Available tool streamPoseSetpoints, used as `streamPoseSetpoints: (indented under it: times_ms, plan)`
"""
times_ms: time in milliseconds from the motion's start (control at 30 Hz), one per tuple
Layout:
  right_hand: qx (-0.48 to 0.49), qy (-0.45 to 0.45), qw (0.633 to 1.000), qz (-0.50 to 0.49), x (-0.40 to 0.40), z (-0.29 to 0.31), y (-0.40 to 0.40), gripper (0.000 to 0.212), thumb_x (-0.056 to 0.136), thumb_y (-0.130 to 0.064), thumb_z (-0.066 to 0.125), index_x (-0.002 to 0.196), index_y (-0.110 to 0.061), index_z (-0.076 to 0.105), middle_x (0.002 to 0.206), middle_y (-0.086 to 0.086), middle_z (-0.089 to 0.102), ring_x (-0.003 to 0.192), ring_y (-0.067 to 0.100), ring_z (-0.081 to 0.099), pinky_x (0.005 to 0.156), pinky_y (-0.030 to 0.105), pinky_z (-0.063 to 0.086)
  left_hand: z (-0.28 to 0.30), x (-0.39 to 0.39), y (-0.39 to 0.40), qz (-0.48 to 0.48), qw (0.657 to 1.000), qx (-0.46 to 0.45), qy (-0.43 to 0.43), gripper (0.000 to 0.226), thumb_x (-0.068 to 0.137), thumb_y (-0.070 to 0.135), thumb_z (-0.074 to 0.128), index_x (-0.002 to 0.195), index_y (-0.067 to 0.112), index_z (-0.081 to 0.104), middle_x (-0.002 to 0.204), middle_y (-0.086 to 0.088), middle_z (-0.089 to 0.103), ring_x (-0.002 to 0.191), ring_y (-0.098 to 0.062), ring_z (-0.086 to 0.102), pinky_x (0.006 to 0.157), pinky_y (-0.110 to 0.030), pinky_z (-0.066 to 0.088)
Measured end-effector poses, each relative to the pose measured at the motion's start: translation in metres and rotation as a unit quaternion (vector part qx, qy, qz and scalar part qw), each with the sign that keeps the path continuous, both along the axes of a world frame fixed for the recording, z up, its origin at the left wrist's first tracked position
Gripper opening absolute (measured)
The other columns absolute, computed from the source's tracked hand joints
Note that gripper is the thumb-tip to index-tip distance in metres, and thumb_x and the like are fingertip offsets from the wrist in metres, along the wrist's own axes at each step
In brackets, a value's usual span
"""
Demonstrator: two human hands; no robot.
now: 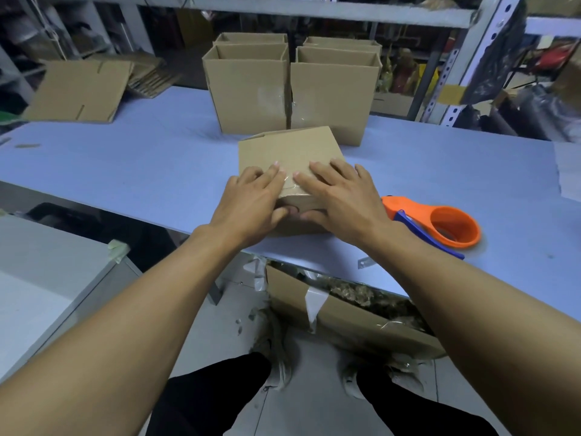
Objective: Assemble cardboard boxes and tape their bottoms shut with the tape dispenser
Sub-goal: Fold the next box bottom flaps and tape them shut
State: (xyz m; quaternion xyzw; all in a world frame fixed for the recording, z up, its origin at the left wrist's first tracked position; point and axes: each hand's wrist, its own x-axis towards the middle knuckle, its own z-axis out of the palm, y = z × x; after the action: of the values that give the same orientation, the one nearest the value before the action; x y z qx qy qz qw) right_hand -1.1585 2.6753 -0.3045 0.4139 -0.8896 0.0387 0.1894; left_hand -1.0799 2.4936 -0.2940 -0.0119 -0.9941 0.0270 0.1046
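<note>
Metal shelving fills the background of a storeroom, and a pale blue bench point(132, 158) runs across the middle of the frame. At the centre, near the bench's front edge, a small cardboard box point(284, 152) is set bottom up, with a strip of clear tape point(290, 184) across its closed flaps and over the near edge. The left hand point(251, 199) and the right hand point(342, 196) are laid flat on it, fingers spread apart, thumbs hooked under the near edge; nothing is clamped, the tape is only being pressed down.

The step in hand is judged to be the smoothing of the tape on this box's bottom. What is called for next is probably that the box be turned upright and set with the finished boxes point(292, 86) standing in the upper centre, and that a flat blank be taken from the pile of folded cardboard point(81, 89) at upper left.

An orange tape dispenser point(440, 225) is left lying just to the right of the right hand, within easy reach. A torn carton point(345, 313) of scraps is seen under the bench at lower centre. Nothing is seen blocking the path to the finished boxes, though little room is left in front of them.
</note>
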Motion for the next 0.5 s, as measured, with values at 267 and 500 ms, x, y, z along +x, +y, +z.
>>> streamPoseSetpoints:
  times_ms: [267, 500]
  plan:
    - [-0.065, -0.087, 0.994, 0.008, 0.006, 0.004, 0.008, 0.057, 0.097, -0.051, 0.051, 0.149, -0.030, 0.043, 0.157, -0.004, 0.036, 0.148, 0.026, 0.024, 0.098, 0.047, 0.047, -0.008, 0.007, -0.007, -0.064, 0.996, 0.055, 0.043, 0.061, 0.097, 0.051, 0.029, 0.144, 0.018, 0.048, 0.151, -0.004, 0.045, 0.123, -0.036, 0.050, 0.091, -0.046, 0.043]
    - [-0.088, -0.094, 0.989, 0.075, -0.008, -0.004, 0.021, 0.049, 0.096, -0.031, 0.062, 0.139, -0.009, 0.055, 0.148, 0.014, 0.048, 0.144, 0.035, 0.036, 0.117, 0.044, 0.031, -0.010, 0.013, -0.019, -0.100, 0.977, 0.176, 0.066, 0.044, 0.098, 0.032, 0.058, 0.139, 0.018, 0.055, 0.148, 0.002, 0.046, 0.141, -0.024, 0.039, 0.109, -0.036, 0.036]
